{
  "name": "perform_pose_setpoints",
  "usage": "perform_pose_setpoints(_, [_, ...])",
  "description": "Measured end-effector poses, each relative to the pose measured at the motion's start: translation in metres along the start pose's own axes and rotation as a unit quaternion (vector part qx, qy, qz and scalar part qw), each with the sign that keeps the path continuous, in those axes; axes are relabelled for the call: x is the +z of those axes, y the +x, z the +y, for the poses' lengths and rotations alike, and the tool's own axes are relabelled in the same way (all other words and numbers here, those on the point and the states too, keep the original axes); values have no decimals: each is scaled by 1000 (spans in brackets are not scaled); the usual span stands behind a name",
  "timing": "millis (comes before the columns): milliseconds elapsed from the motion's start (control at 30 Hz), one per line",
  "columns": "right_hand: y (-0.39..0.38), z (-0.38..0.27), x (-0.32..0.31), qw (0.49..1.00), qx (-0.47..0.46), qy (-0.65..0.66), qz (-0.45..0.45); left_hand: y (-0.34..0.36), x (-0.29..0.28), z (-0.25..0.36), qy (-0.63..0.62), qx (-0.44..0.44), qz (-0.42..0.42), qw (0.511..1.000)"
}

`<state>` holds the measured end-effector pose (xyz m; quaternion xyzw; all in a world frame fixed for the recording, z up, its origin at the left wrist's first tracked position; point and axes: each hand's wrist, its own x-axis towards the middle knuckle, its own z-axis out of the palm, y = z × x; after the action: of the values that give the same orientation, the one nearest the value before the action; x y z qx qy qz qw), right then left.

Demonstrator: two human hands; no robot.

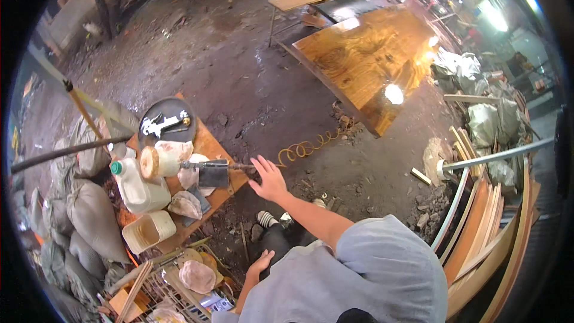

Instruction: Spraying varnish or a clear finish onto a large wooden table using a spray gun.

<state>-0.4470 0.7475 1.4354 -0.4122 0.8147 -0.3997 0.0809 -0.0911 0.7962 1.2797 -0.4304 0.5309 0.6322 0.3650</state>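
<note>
My right hand (269, 180) reaches over the corner of a small wooden table, fingers spread, beside the dark end of what looks like a spray gun (192, 165). Whether it touches that end is unclear. A white cup (167, 162) with a tan end lies at the gun's far side. Around it are a dark block (213, 173), crumpled pale cloths (186, 204), a white jug (140, 186) with a green cap and an open cut container (149, 232). My left hand (260, 262) hangs low near my leg, holding nothing visible, its fingers loosely extended.
A black round tray (167, 118) holds a white tool. A coiled yellow hose (308, 145) runs toward a large glossy wooden slab (371, 60). Filled sacks (95, 212) line the left; planks (478, 233) stand at right. A wire crate (173, 290) sits at lower left.
</note>
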Motion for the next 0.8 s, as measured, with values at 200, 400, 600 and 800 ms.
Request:
perform_pose_setpoints(200, [-217,134,-56,943,95,-154,-280,-32,16,97,177,-122,-49,975])
perform_pose_setpoints(400, [-380,259,-55,800,252,30,-544,-23,62,142,209,-88,-87,970])
perform_pose_setpoints(600, [-452,309,-65,801,71,222,-551,42,120,146,331,-121,-89,931])
perform_pose_setpoints(800, [-510,300,-133,820,83,374,-425,36,205,199,648,-15,-286,705])
